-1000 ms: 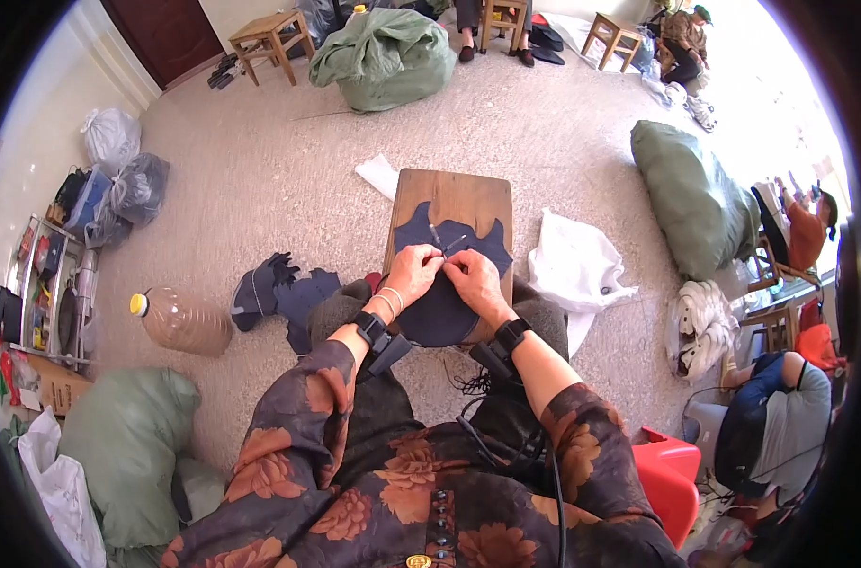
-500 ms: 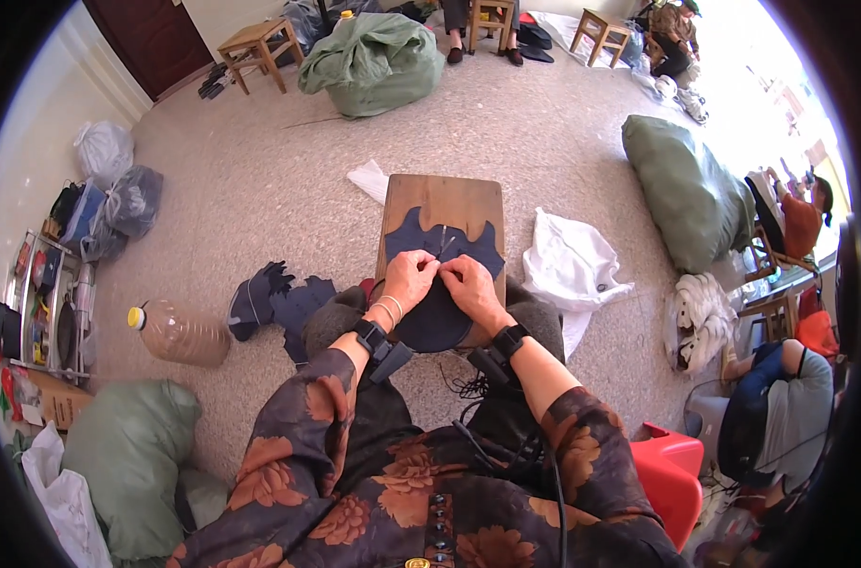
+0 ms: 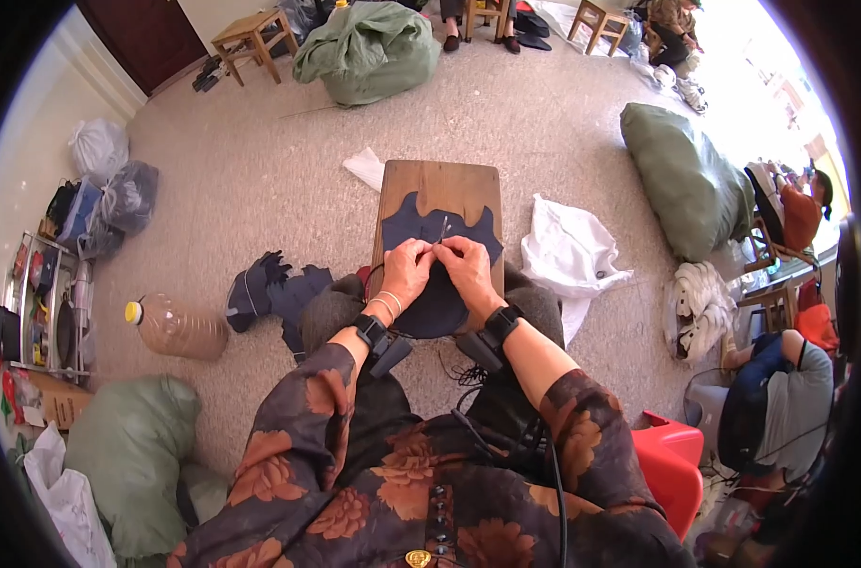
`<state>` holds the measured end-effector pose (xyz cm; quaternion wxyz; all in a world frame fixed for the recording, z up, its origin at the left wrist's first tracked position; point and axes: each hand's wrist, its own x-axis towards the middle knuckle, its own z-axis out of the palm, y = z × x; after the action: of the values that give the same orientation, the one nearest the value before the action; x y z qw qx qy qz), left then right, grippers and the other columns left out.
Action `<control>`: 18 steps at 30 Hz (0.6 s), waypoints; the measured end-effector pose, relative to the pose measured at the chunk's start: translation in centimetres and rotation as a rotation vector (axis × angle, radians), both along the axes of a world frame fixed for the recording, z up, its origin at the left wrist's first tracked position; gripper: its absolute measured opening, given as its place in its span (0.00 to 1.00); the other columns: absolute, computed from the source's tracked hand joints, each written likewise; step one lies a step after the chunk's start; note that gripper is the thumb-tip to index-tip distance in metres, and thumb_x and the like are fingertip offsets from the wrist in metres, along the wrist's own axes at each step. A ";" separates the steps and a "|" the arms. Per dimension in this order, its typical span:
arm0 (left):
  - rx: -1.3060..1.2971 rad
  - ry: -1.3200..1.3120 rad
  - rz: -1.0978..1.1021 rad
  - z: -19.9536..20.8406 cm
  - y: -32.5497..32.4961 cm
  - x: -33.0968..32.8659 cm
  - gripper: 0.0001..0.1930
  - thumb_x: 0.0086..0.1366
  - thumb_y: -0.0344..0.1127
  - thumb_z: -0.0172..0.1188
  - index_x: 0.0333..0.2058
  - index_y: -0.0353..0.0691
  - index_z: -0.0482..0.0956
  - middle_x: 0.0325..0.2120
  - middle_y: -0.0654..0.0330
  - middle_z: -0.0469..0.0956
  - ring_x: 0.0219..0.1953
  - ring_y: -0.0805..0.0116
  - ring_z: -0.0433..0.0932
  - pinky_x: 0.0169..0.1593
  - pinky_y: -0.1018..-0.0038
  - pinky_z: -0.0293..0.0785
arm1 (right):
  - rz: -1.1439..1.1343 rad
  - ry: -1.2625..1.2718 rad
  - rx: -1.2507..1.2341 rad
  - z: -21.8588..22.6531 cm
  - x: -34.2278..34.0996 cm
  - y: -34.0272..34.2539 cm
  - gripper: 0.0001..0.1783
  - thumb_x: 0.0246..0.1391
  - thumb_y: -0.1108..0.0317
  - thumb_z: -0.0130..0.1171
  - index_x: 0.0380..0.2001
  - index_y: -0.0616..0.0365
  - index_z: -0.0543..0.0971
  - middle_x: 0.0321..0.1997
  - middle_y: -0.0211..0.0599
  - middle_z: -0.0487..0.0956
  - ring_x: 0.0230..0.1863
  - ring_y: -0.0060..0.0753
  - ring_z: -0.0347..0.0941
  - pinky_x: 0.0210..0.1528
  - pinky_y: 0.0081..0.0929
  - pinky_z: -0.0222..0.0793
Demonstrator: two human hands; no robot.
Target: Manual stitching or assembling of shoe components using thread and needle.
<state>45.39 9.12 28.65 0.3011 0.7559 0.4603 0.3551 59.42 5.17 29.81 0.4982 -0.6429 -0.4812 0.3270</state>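
Observation:
Dark blue cut cloth [image 3: 416, 223] with a notched far edge lies over the near half of a wooden stool top [image 3: 440, 177], its rounded lower part hanging toward my lap. Above the cloth, my left hand [image 3: 408, 271] and my right hand [image 3: 466, 269] meet at the fingertips. Both pinch closed, thumbs against fingers; what lies between them is too small to make out. Just beyond the fingertips, a slim metal tool [image 3: 445, 225], perhaps small scissors, rests on the cloth.
More dark blue pieces [image 3: 279, 289] lie on the floor to the left, near a large yellow-capped plastic jug [image 3: 179, 327]. A white sack [image 3: 568, 248] sits right of the stool. Full green sacks [image 3: 681, 180] and a red plastic stool [image 3: 670, 464] stand around. Other people sit farther off.
The view has tilted slightly, so the stool and floor things sit a little higher. My hands remain together over the cloth, with the fingertips shifted slightly.

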 end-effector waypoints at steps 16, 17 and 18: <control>0.299 0.421 -0.441 4.2 -7.3 -9.2 0.08 0.51 0.29 0.64 0.32 0.39 0.77 0.41 0.57 0.70 0.47 0.56 0.71 0.50 0.63 0.70 | -0.004 -0.159 -0.031 -0.3 0.4 0.4 0.13 0.56 0.63 0.62 0.31 0.64 0.80 0.23 0.45 0.78 0.27 0.39 0.76 0.35 0.34 0.69; 0.334 0.459 -0.424 3.8 -7.2 -9.5 0.07 0.50 0.26 0.62 0.31 0.40 0.77 0.36 0.58 0.69 0.43 0.58 0.71 0.48 0.62 0.69 | -0.011 -0.157 -0.028 -0.4 0.3 0.4 0.13 0.56 0.63 0.62 0.31 0.64 0.80 0.23 0.45 0.78 0.27 0.39 0.76 0.35 0.34 0.69; 0.336 0.457 -0.420 3.9 -7.3 -9.8 0.07 0.50 0.26 0.62 0.31 0.40 0.77 0.36 0.58 0.69 0.43 0.58 0.71 0.48 0.62 0.69 | -0.008 -0.159 -0.025 -0.3 0.2 0.3 0.13 0.56 0.63 0.62 0.31 0.64 0.80 0.23 0.45 0.78 0.27 0.39 0.76 0.35 0.34 0.69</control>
<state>35.62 1.81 32.54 0.1282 0.9331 0.2853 0.1776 59.58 5.49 29.49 0.4515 -0.6752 -0.5125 0.2787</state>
